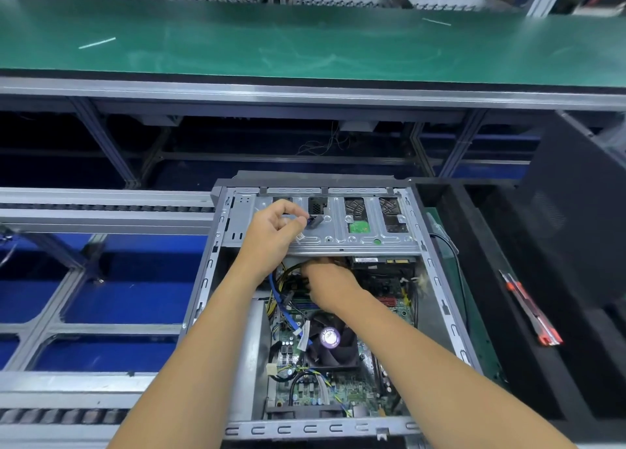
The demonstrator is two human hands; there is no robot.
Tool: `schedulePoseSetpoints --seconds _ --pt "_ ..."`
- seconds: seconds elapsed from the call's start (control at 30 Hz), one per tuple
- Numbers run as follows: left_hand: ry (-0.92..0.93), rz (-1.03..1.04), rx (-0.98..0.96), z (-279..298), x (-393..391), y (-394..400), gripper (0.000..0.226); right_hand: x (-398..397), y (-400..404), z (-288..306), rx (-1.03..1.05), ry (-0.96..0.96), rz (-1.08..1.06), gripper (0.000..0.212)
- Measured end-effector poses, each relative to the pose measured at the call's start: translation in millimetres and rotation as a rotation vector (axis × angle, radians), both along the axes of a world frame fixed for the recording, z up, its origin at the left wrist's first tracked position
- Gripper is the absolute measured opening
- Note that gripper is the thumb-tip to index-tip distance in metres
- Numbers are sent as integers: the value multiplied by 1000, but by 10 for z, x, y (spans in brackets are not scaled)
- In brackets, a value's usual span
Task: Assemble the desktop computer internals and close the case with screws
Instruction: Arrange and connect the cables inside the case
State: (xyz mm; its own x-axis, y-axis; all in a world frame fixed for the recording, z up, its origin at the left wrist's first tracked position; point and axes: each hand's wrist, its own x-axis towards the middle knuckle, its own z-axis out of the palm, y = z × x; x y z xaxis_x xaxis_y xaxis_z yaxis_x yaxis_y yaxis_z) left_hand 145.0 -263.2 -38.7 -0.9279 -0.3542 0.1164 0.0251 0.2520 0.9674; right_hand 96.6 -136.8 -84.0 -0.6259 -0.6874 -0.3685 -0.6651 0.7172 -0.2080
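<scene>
An open computer case [437, 272] is seen lying on its side, interior facing up, on a conveyor frame [101, 208] in front of a green tabletop [305, 42].

Left hand [274, 232]: raised over the metal drive cage [338, 235] at the far end of the case. A small dark cable connector [313, 222] is pinched between thumb and forefinger; the remaining fingers are curled in.

Right hand [330, 279]: reached down into the case just below the drive cage edge, at a bundle of yellow and black wires [291, 272]. Its fingertips are hidden among the wires and under the cage lip, so whether anything is gripped cannot be told.

Inside the case, the green motherboard [305, 387] is seated on the floor of the chassis. A black CPU fan [333, 342] with a purple centre label is mounted near its middle. A blue flat cable [283, 308] is run from under the left wrist down towards the fan. A hard drive [357, 216] is visible through openings in the drive cage.

To the right of the case, a red-and-silver tool [531, 309] is laid on a black surface [508, 347]. The frame is slightly blurred.
</scene>
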Motion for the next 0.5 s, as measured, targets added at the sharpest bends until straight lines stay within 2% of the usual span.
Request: schedulePoseSetpoints --seconds 0.13,0.3,0.37,0.5 --pt "-3 3 2 -12 -9 -6 6 -26 38 17 -52 -23 31 24" --pt "2 5 -6 -13 -8 -4 10 -33 61 5 -101 -14 78 57" --pt "2 7 -9 -6 -2 0 11 -26 45 3 -99 25 68 52" --pt "5 2 -7 9 5 5 14 -14 13 74 -78 87 56 24"
